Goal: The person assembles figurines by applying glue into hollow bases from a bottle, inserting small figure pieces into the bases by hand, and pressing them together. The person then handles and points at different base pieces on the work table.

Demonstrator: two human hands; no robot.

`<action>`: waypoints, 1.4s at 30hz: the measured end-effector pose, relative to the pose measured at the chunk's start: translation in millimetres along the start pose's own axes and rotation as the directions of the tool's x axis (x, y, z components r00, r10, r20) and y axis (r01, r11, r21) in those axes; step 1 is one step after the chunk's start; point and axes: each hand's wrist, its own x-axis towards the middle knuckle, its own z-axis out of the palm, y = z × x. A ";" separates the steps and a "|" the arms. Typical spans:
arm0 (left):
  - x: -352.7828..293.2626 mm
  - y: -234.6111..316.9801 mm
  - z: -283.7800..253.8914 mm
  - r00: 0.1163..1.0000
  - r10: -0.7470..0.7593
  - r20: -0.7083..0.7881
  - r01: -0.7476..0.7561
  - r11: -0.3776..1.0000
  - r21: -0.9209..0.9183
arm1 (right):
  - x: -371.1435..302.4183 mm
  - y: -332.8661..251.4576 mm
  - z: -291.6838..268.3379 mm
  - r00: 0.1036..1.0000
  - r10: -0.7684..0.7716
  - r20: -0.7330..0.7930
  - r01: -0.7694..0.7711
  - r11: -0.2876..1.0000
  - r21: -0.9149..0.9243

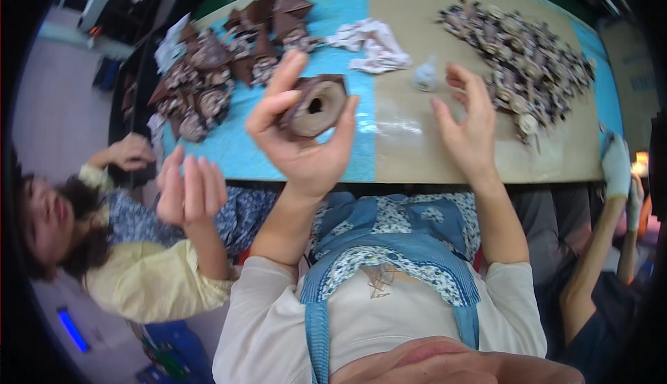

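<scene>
My left hand (309, 158) is raised over the blue part of the table, its thumb and fingers gripping a brown hollow piece (331, 107). The piece has a pale, roughly round end with a dark hole in the middle, turned up toward me; its exact kind I cannot make out. My right hand (474, 121) hovers over the tan board, fingers apart and holding nothing. Just beyond its thumb stands a small translucent bottle (425, 76). A crumpled white cloth (375, 47) lies farther back, between my hands.
Brown pointed pieces with pale bases (208, 71) crowd the table's left. Small beige and dark parts (521, 57) form a heap at the right. A co-worker's hand (191, 186) is raised close to my left arm; another person's gloved hand (615, 165) is at the table's right edge.
</scene>
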 end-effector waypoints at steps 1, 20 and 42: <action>1.7 3.2 2.4 1.000 -0.025 -0.005 0.026 1.000 0.008 | -3.4 -5.6 -8.4 0.999 -0.048 0.012 0.048 0.999 -0.003; -3.0 -16.7 -1.2 0.973 -0.209 -0.098 0.194 0.971 -0.142 | 20.7 33.0 -66.9 0.995 -0.088 0.054 0.100 0.701 -0.706; 25.4 -28.0 -13.1 0.959 -0.055 -0.278 -0.015 0.970 -0.244 | 0.8 -4.8 -64.5 0.935 -0.348 -0.066 0.313 0.899 -0.306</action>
